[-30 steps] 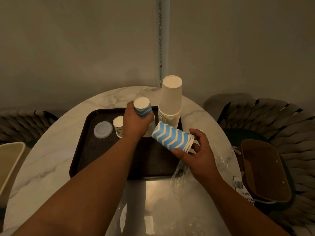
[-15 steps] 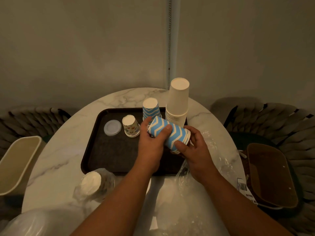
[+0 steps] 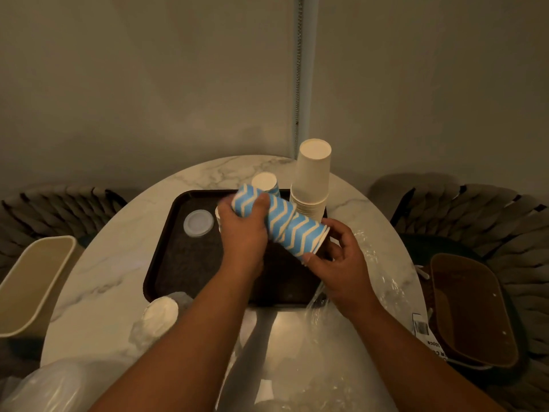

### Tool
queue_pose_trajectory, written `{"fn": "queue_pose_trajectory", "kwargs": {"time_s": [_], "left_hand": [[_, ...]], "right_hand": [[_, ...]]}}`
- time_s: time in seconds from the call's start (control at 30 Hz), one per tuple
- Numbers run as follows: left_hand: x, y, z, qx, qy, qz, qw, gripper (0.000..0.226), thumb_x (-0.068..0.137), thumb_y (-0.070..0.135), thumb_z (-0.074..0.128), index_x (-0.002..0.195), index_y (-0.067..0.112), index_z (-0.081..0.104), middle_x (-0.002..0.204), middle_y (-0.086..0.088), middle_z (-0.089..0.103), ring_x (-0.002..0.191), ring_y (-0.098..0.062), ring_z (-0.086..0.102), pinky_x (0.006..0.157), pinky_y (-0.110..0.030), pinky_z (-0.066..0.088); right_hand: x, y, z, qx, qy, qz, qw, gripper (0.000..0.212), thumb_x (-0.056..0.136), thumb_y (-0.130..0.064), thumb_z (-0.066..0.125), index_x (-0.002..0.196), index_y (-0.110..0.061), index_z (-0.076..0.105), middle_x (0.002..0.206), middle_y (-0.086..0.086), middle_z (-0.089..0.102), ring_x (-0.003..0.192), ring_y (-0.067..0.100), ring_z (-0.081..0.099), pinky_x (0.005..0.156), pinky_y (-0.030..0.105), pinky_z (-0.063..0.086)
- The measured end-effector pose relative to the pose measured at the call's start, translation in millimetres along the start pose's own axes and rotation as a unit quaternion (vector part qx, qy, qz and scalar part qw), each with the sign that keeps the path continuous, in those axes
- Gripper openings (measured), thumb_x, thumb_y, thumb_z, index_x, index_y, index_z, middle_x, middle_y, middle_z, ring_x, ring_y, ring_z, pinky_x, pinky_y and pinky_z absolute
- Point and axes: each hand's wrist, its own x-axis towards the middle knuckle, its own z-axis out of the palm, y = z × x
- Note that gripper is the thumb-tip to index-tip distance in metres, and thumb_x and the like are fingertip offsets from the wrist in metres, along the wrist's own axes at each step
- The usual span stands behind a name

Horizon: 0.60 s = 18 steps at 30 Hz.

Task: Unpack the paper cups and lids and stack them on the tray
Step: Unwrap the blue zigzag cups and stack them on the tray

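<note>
A home dining corner: round marble table (image 3: 98,272), woven chairs (image 3: 475,221) against a plain wall.

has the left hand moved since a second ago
Yes. The left hand was setting a blue cup at the back of the tray; it has come toward the white cup stack and grips the striped cup sleeve.
</note>
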Motion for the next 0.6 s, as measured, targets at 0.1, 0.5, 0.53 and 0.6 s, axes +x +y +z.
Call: {"fn": "queue_pose_trajectory", "kwargs": {"time_s": [0.1,0.5,0.53,0.6], "left_hand": [[23,27,0,0.146,0.004,0.208,0.967,0.040,0.080,0.035,0.074,0.110,0.034,0.047,0.109,0.000,0.064,0.097,-0.013,0.066,0.090,-0.041,0.054],[86,-23,9,0.340,-0.113,0.271,0.893,0.044,0.081,0.024,0.076,0.116,0.013,0.054,0.117,-0.004,0.054,0.109,-0.024,0.056,0.095,-0.046,0.049],[88,-30,7,0.351,-0.116,0.268,0.890,0.045,0.081,0.023,0.077,0.117,0.012,0.053,0.119,-0.006,0.055,0.110,-0.024,0.056,0.096,-0.046,0.048],[87,-36,5,0.360,-0.120,0.257,0.889,0.046,0.081,0.024,0.077,0.119,0.012,0.053,0.122,-0.008,0.056,0.112,-0.024,0.055,0.097,-0.045,0.048]], "right_hand": [[1,3,-5,0.005,0.030,0.014,0.999,0.060,0.075,0.009,0.073,0.117,-0.028,0.052,0.107,-0.015,0.065,0.100,0.010,0.067,0.080,0.027,0.056],[-3,16,-19,0.016,0.064,0.047,0.997,0.062,0.075,0.004,0.075,0.115,-0.036,0.049,0.123,-0.008,0.057,0.107,0.011,0.063,0.077,0.021,0.054],[-3,17,-20,0.020,0.065,0.048,0.997,0.061,0.075,0.005,0.075,0.114,-0.035,0.050,0.122,-0.008,0.058,0.106,0.012,0.063,0.076,0.022,0.055],[-4,17,-21,0.025,0.067,0.050,0.996,0.060,0.075,0.005,0.075,0.113,-0.033,0.050,0.120,-0.008,0.058,0.102,0.009,0.065,0.074,0.020,0.054]]}}
